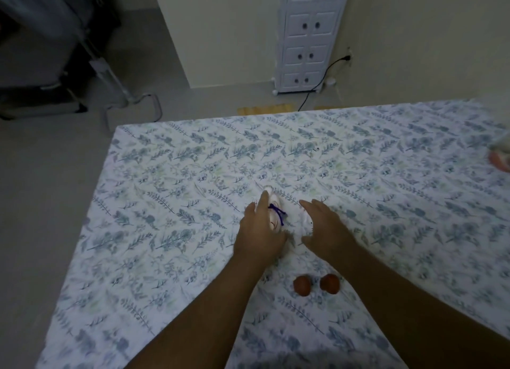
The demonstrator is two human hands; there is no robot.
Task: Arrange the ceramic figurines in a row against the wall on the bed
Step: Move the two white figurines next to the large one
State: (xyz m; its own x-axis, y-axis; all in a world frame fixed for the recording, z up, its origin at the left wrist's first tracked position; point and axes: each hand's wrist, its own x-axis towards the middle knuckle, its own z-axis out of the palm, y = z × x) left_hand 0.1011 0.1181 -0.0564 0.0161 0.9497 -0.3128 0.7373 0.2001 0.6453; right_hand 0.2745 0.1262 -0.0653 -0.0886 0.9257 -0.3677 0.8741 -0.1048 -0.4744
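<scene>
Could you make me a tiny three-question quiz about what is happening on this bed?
1. True or false: the left hand is on the white figurine with the purple bow.
2. How many small brown round things lie on the bedsheet near the person's arms?
3. What does the right hand cover? A) a white figurine B) a book C) a cup

Key: 1 true; 2 two; 3 A
</scene>
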